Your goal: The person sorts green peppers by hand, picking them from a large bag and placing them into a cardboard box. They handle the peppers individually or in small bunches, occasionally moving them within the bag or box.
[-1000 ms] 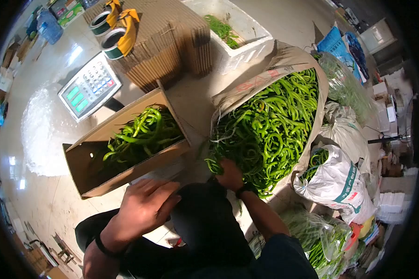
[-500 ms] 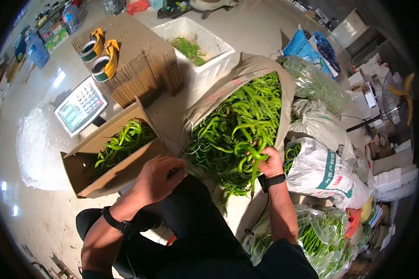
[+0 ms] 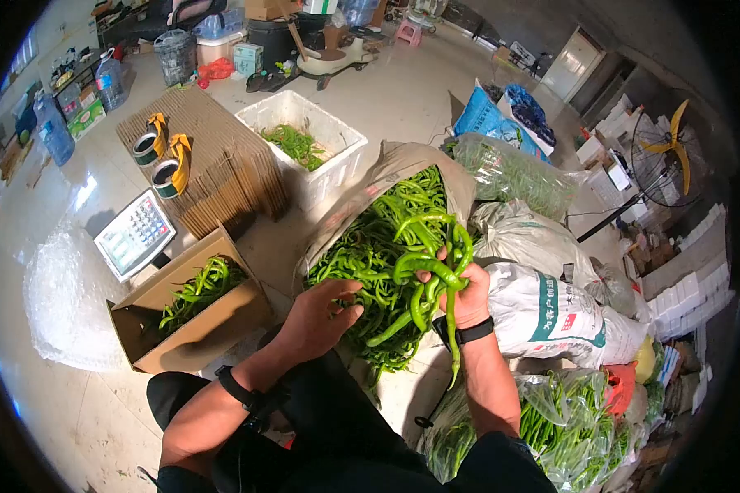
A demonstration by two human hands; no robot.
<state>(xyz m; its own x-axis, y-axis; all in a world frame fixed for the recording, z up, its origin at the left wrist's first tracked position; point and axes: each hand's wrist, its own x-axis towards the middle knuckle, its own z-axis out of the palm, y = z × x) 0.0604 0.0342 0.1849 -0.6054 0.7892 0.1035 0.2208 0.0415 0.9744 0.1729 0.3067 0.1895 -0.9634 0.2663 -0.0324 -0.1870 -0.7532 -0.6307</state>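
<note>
My right hand (image 3: 465, 297) is closed round several long, curled green peppers (image 3: 436, 275), raised above the open sack (image 3: 460, 182). More green peppers (image 3: 353, 246) fill that sack. My left hand (image 3: 321, 316) hovers at the sack's left edge, fingers apart and slightly curled, with nothing seen in it. To its left stands an open cardboard box (image 3: 247, 308) with a pile of green peppers (image 3: 201, 287) inside. A digital scale (image 3: 134, 234) sits just behind the box.
A white foam crate (image 3: 337, 164) with some peppers stands behind the sack. Stacked flat cardboard (image 3: 214, 140) carries tape rolls (image 3: 166, 177). Bubble wrap (image 3: 74, 287) lies at left. White sacks (image 3: 543, 308) and a clear bag of peppers (image 3: 567, 419) are at right.
The view has shifted, showing more of the room's far side. My right hand has lifted its peppers higher. My left hand has moved right toward the sack and its fingers have spread.
</note>
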